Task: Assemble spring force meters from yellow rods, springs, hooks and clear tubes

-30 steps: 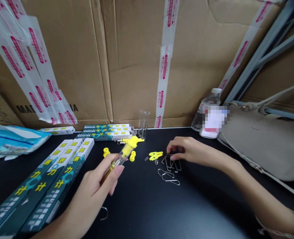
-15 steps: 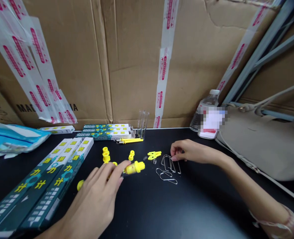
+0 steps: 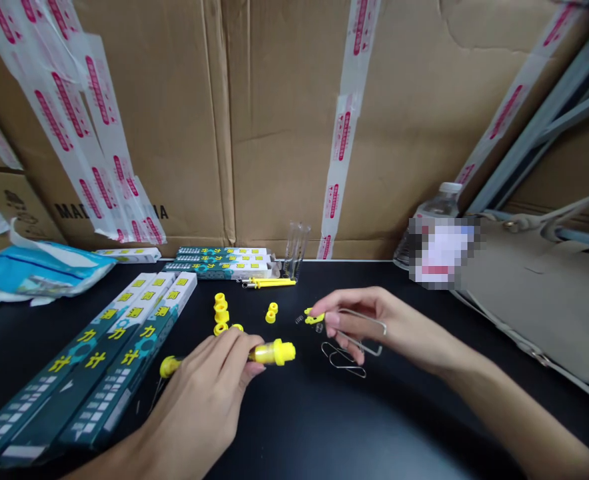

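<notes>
My left hand (image 3: pixel 209 393) lies over a clear tube with yellow end caps (image 3: pixel 273 353), fingers closed round it as it rests flat on the black table (image 3: pixel 324 427). My right hand (image 3: pixel 374 323) pinches a bent wire clip (image 3: pixel 369 337), lifted just above the table, fingertips close to a small yellow flat part (image 3: pixel 314 316). Two more wire clips (image 3: pixel 343 359) lie below that hand. Several small yellow caps (image 3: pixel 220 313) and another one (image 3: pixel 271 313) lie between the hands, with tiny springs (image 3: pixel 298 319) beside them.
Three long green boxes (image 3: pixel 99 360) lie at the left, more boxes (image 3: pixel 222 261) and a yellow-capped assembled tube (image 3: pixel 269 283) at the back, clear tubes (image 3: pixel 297 250) upright behind. A water bottle (image 3: pixel 434 233) and beige bag (image 3: pixel 539 293) sit right. Cardboard walls stand behind.
My left hand brought the tube down from the air and laid it flat on the table. My right hand picked one wire clip out of the pile and raised it.
</notes>
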The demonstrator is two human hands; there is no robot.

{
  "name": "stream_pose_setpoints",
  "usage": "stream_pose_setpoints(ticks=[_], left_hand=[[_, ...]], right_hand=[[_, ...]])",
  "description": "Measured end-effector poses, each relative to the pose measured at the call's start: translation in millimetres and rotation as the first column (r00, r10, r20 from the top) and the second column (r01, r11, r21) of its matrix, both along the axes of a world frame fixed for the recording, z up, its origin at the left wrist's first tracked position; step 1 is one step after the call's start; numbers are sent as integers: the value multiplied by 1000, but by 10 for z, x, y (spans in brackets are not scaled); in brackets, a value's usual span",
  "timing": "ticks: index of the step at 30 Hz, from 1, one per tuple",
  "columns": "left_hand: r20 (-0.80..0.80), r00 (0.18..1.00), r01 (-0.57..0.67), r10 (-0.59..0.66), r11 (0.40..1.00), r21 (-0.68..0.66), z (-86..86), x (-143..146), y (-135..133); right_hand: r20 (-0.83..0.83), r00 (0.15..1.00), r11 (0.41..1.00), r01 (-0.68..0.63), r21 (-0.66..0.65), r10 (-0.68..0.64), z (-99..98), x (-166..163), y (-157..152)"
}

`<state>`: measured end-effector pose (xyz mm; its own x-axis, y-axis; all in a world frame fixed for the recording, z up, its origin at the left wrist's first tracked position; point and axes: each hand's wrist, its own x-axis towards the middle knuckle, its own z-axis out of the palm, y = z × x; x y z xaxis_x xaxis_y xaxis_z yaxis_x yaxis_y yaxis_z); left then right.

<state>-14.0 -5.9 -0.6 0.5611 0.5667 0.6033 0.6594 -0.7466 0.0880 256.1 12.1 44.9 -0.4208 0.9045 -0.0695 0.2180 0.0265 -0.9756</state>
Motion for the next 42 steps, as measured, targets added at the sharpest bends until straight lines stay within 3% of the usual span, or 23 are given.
stream_pose_setpoints(ticks=[3, 6, 9, 11, 13, 16, 19, 21, 30, 35, 38, 42], left_hand=[[13, 1000, -4, 5, 998, -68, -8, -18, 1], [-2, 1000, 3, -3, 990, -140, -6, -23, -3], [-29, 1000, 4, -10, 983, -184, -2, -14, -1], [-19, 1000, -17, 13, 976, -218, -7, -8, 8], [-5, 999, -40, 39, 968, -248, -20, -8, 21], [-35, 998, -66, 59, 965, -253, -49, -13, 40], [-65, 996, -70, 56, 965, -252, -72, -17, 55], [-47, 997, -66, 55, 963, -263, -77, -18, 62], [-39, 998, -60, 51, 953, -296, -53, -10, 50], [-47, 997, -75, 63, 945, -317, -67, -5, 55], [-56, 996, -84, 69, 939, -334, -78, -5, 53], [-65, 996, -72, 53, 936, -344, -85, 0, 34]], right_hand=[[-130, 990, 991, 41, -124, -58, -130, -293, -133], [-94, 982, 981, 152, -122, -164, -266, -443, -231], [113, 949, 946, 274, 176, -296, -371, -491, -272], [275, 897, 907, 244, 344, -345, -408, -500, -269], [413, 838, 903, 196, 382, -357, -422, -500, -249], [494, 815, 936, 160, 313, -305, -405, -477, -212], [462, 875, 982, 72, 176, -146, -357, -419, -181], [451, 890, 989, -1, 150, -68, -323, -376, -166], [517, 856, 876, -247, 415, -4, -295, -289, -247], [328, 934, 815, -77, 574, -143, -466, -392, -287], [246, 936, 767, 37, 641, -251, -570, -516, -307], [220, 914, 695, 88, 713, -342, -622, -613, -331]])
